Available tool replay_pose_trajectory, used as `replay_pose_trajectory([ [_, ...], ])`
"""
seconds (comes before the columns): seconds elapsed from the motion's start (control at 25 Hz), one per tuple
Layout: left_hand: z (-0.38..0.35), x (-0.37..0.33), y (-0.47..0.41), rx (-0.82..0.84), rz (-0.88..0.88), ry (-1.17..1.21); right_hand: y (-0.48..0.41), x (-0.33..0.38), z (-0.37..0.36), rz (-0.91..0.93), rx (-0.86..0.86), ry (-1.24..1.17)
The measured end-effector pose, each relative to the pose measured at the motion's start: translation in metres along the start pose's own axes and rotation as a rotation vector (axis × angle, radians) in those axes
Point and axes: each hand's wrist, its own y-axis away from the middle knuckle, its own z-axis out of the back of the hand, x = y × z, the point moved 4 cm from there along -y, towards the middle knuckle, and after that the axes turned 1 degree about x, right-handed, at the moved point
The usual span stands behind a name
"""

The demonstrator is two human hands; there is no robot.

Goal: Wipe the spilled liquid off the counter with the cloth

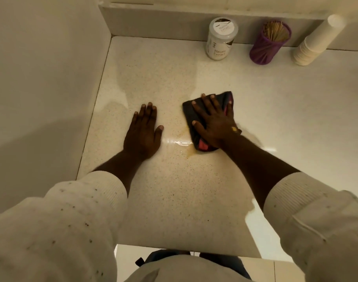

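A dark cloth (pixel 188 110) with red patches lies flat on the speckled pale counter (pixel 174 196). My right hand (pixel 212 121) presses down on it with fingers spread, covering most of it. A thin yellowish spilled liquid (pixel 184 142) streaks the counter just left of the cloth's near end and runs under it. My left hand (pixel 143 131) rests flat on the counter to the left of the spill, palm down, fingers together, holding nothing.
Along the back wall stand a white jar (pixel 221 38) labelled Masala Extract, a purple holder (pixel 269 44) full of thin sticks, and a leaning stack of white paper cups (pixel 316 40). A wall (pixel 41 88) bounds the counter's left side. The counter's front edge (pixel 184 249) is near my body.
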Motion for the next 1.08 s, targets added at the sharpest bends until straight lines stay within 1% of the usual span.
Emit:
replay_pose_trajectory([
  [0.12,0.0,0.0,0.0,-0.004,0.004,-0.008,0.009,0.044,-0.012,0.066,0.014,-0.001],
  [0.24,0.0,0.0,-0.001,0.002,0.016,0.0,0.039,0.074,-0.023,0.144,-0.016,-0.007],
  [0.32,0.0,0.0,-0.002,0.006,0.023,0.016,0.068,0.078,-0.028,0.179,-0.006,-0.017],
  [0.44,-0.002,0.002,-0.002,0.015,0.041,0.015,0.107,0.064,-0.031,0.184,0.016,-0.001],
  [0.52,-0.004,0.002,-0.002,0.024,0.048,0.021,0.125,0.042,-0.026,0.154,0.002,0.024],
  [0.64,-0.004,0.003,-0.001,0.023,0.054,0.024,0.138,-0.001,-0.018,0.057,0.001,0.041],
  [0.84,-0.002,0.002,0.0,0.006,0.047,0.035,0.127,-0.069,-0.007,-0.14,0.005,0.018],
  [1.08,0.0,0.0,0.001,0.006,0.047,0.053,0.077,-0.091,0.008,-0.256,0.014,-0.021],
])
